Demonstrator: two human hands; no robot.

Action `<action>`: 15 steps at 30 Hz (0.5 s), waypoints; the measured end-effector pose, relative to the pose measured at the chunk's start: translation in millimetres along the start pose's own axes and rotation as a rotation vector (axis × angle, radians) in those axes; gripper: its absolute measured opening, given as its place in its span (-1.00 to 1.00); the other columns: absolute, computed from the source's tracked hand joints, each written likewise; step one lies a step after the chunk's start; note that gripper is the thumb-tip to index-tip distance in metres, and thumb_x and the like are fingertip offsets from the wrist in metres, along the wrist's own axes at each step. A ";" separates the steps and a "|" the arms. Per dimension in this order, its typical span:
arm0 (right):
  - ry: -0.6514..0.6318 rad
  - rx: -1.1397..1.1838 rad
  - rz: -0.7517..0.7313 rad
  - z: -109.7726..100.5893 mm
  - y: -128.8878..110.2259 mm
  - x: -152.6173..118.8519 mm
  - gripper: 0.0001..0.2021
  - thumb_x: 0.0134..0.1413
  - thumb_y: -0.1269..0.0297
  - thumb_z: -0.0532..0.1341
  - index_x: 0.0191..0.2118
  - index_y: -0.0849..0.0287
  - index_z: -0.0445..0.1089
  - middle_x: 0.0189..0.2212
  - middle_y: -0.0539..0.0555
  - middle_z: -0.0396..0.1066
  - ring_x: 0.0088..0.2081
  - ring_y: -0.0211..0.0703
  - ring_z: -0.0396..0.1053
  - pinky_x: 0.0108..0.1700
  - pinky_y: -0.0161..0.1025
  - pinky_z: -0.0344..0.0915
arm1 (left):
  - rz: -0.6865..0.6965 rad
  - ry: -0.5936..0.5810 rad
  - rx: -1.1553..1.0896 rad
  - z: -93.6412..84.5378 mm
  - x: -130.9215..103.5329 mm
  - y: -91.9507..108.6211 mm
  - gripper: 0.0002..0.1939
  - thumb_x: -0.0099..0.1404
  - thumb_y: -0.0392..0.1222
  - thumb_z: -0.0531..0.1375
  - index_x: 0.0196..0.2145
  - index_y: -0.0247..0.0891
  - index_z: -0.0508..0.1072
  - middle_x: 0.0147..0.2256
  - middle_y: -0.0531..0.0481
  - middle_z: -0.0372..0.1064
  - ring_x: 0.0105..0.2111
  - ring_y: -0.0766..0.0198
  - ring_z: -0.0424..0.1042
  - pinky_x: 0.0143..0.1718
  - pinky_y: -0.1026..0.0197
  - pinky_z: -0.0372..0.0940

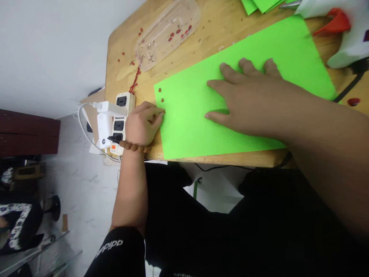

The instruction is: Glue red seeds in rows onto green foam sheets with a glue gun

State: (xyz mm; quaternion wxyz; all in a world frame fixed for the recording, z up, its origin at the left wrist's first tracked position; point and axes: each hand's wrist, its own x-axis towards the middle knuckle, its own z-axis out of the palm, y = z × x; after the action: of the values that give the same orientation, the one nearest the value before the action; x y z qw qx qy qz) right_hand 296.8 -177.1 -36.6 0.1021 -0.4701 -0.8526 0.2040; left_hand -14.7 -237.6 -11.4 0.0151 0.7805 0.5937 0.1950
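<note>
Black sleeve (122, 256) reads "adidas"; right hand (256, 100) spreads open on bright-green rectangular paper (188, 123) bearing two round red-brown bits (160, 90); left hand (141, 125) pinches another at the paper's edge.

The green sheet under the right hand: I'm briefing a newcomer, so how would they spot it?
On the wooden table, the person's right hand is spread over a large, bright green sheet. Unlike the other green sheets, cut off by the picture's top edge, this one bears two small reddish pieces near a corner.

A white charger (112, 109) sits in a power strip (119, 125), a dark-red cabinet (29, 132) beyond.
</note>
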 end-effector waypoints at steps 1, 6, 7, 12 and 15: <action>-0.003 0.000 0.002 -0.2 -0.4 -0.1 -0.17 0.22 -0.35 0.08 0.55 -0.26 0.27 0.62 0.02 0.12 0.61 0.75 -0.10 0.47 0.84 -0.15 | -0.007 -0.005 0.005 -0.2 0.1 0.4 -0.85 0.42 -0.29 0.35 -0.15 -0.15 0.75 -0.15 -0.03 0.65 -0.38 0.28 0.53 -0.27 0.16 0.49; -0.009 -0.011 -0.001 -1.0 -0.5 -0.1 -0.16 0.21 -0.36 0.06 0.57 -0.31 0.23 0.63 -0.04 0.10 0.61 0.76 -0.10 0.45 0.87 -0.13 | -0.033 -0.026 0.030 -0.8 0.4 2.0 -0.85 0.42 -0.27 0.34 -0.15 -0.13 0.74 -0.15 -0.03 0.65 -0.35 0.26 0.54 -0.26 0.15 0.51; -0.013 -0.013 -0.003 -1.4 -0.6 -0.1 -0.16 0.21 -0.35 0.05 0.57 -0.32 0.22 0.63 -0.05 0.09 0.61 0.75 -0.10 0.45 0.87 -0.13 | -0.035 -0.025 0.030 -0.8 0.4 2.3 -0.85 0.42 -0.28 0.34 -0.16 -0.12 0.74 -0.15 -0.03 0.65 -0.34 0.26 0.54 -0.26 0.15 0.51; -0.035 0.016 0.012 -4.4 -2.5 -0.3 -0.14 0.20 -0.33 0.07 0.58 -0.29 0.23 0.63 -0.03 0.09 0.62 0.76 -0.15 0.46 0.87 -0.19 | -0.036 -0.023 0.026 -1.2 0.5 4.0 -0.85 0.41 -0.29 0.34 -0.16 -0.13 0.75 -0.14 -0.03 0.65 -0.34 0.25 0.55 -0.26 0.14 0.50; -0.038 0.030 0.023 -4.0 -2.6 -0.1 -0.13 0.18 -0.36 0.09 0.57 -0.25 0.26 0.63 0.01 0.10 0.62 0.75 -0.16 0.49 0.83 -0.22 | -0.042 -0.030 0.035 -1.7 0.6 5.1 -0.85 0.42 -0.30 0.35 -0.15 -0.14 0.75 -0.14 -0.03 0.65 -0.33 0.25 0.55 -0.24 0.14 0.49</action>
State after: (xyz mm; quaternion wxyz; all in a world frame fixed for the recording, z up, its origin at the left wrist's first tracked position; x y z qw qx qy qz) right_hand 296.4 -177.4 -31.8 0.0904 -0.4741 -0.8459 0.2270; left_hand -10.4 -238.9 -8.3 0.0141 0.7709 0.6130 0.1725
